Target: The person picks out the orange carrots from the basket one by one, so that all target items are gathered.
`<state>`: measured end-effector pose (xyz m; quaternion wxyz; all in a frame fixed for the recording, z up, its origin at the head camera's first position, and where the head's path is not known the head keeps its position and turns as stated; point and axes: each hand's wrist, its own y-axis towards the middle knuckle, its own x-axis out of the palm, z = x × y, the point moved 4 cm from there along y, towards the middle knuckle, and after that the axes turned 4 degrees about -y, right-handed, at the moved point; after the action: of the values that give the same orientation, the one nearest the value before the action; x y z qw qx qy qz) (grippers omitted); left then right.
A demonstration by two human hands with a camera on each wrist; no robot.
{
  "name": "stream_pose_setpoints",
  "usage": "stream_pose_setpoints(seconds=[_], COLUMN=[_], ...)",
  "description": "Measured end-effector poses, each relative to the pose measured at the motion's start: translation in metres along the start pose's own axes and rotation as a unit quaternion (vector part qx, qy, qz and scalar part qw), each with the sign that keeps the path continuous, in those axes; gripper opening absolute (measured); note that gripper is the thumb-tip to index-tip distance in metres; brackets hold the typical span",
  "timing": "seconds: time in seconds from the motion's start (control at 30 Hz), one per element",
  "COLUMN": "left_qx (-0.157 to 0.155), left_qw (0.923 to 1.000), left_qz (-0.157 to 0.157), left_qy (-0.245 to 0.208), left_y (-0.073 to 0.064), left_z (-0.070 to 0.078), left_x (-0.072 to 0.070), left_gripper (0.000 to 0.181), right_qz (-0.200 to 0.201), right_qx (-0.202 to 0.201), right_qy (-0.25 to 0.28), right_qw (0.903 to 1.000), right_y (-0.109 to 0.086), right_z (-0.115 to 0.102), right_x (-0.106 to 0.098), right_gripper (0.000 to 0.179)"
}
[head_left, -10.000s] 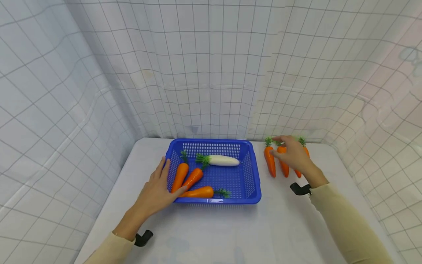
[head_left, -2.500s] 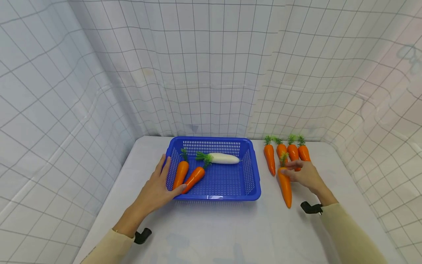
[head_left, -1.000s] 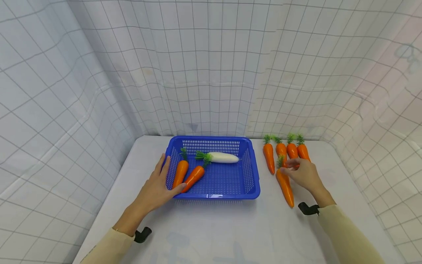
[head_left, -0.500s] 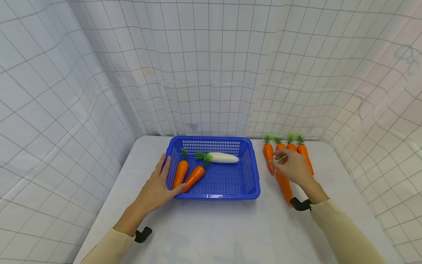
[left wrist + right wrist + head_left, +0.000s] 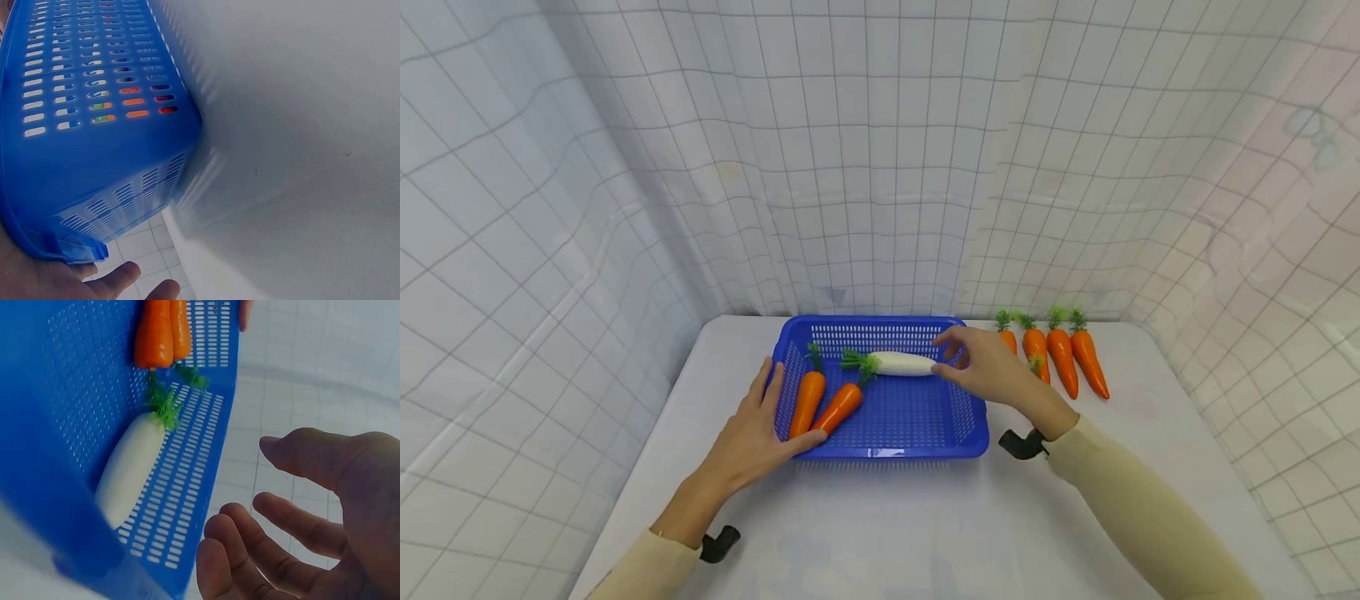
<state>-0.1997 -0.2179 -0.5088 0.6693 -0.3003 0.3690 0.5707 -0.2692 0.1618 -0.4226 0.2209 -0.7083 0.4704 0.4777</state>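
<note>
In the head view, my left hand rests with straight, spread fingers along the left side of the blue basket, its thumb over the front rim. The left wrist view shows its fingers reaching past the rim. Over the basket's right side hovers my right hand, fingers loosely bent, holding nothing. Close to its fingertips, a white radish lies inside the basket. Two orange carrots, an outer carrot and an inner carrot, lie at the basket's left.
Right of the basket, several carrots lie in a row on the white table, the far-right carrot among them. Another carrot's leafy top shows beside my right forearm, which hides its body. A gridded white curtain encloses the back and sides.
Ten seconds ago three carrots were in the basket; one now lies on the table at right. My right hand has left it and moved left over the basket. The left hand stayed.
</note>
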Motion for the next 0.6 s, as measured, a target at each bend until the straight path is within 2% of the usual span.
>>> stream_pose_setpoints(seconds=[0.23, 0.43, 0.6], left_qx=[-0.002, -0.008, -0.003], left_qw=[1.0000, 1.0000, 1.0000], left_qz=[0.000, -0.002, -0.003], left_qy=[0.004, 0.002, 0.001], left_y=[-0.001, -0.002, -0.003], left_z=[0.001, -0.001, -0.001], left_x=[0.000, 0.000, 0.000], left_gripper=[0.137, 0.138, 0.137], right_qz=[-0.101, -0.185, -0.229], right_qx=[-0.017, -0.046, -0.060], right_qy=[0.022, 0.044, 0.057], right_qw=[0.9945, 0.9807, 0.9698], right_y=[0.032, 0.056, 0.069], right_z=[-0.024, -0.038, -0.046], right_x=[0.034, 0.061, 0.079], right_gripper=[0.048, 0.056, 0.061])
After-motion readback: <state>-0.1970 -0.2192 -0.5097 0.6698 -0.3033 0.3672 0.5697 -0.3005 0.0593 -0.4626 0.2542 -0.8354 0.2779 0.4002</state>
